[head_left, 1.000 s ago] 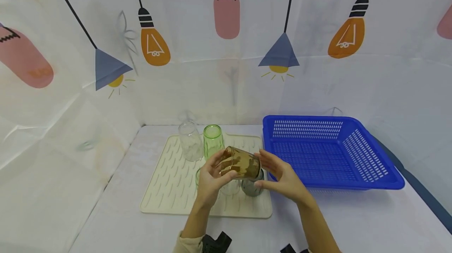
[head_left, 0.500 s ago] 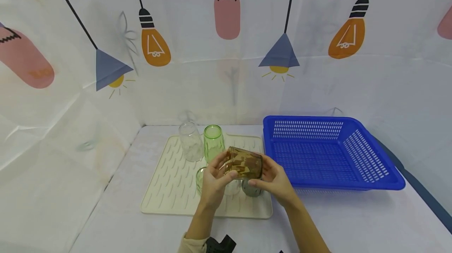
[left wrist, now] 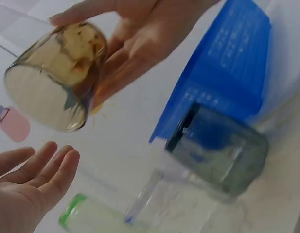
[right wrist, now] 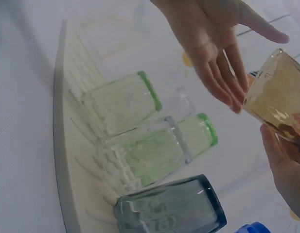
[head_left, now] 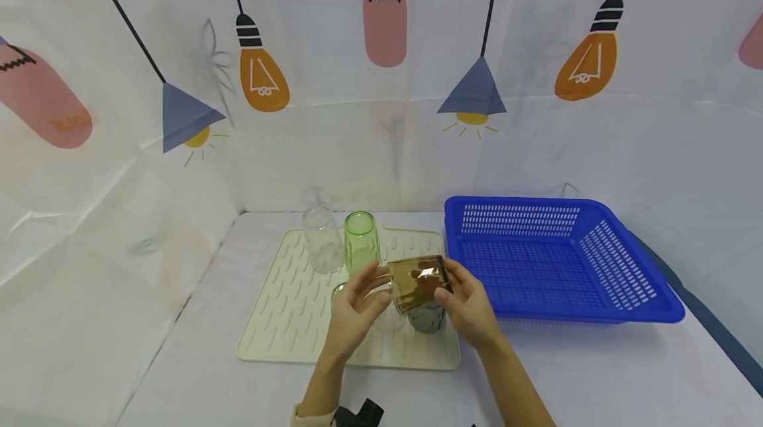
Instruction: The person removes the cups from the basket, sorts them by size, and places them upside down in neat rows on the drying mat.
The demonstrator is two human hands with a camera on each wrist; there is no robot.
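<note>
An amber drinking glass (head_left: pixel 419 281), tilted on its side, is held above the cream ribbed mat (head_left: pixel 280 321). My right hand (head_left: pixel 473 308) grips its right end between thumb and fingers. Close to the other end, my left hand (head_left: pixel 357 311) has its fingers extended and spread. A gap shows between the left hand (left wrist: pixel 33 182) and the glass (left wrist: pixel 67 63) in the left wrist view. Below the hands, a grey glass (head_left: pixel 426 318) stands on the mat. A clear glass (right wrist: pixel 145 150) and a short green glass (right wrist: pixel 123 102) are partly hidden behind the hands in the head view.
A tall clear glass (head_left: pixel 322 241) and a tall green glass (head_left: pixel 361 238) stand at the back of the mat. To the right is a blue plastic basket (head_left: pixel 587 311) with slotted walls. White cloth (head_left: pixel 357 142) printed with lamps hangs behind the table.
Half a second ago both hands held the amber glass. The left hand's fingers have since come away to the left, and the glass has turned and shifted slightly right in the right hand.
</note>
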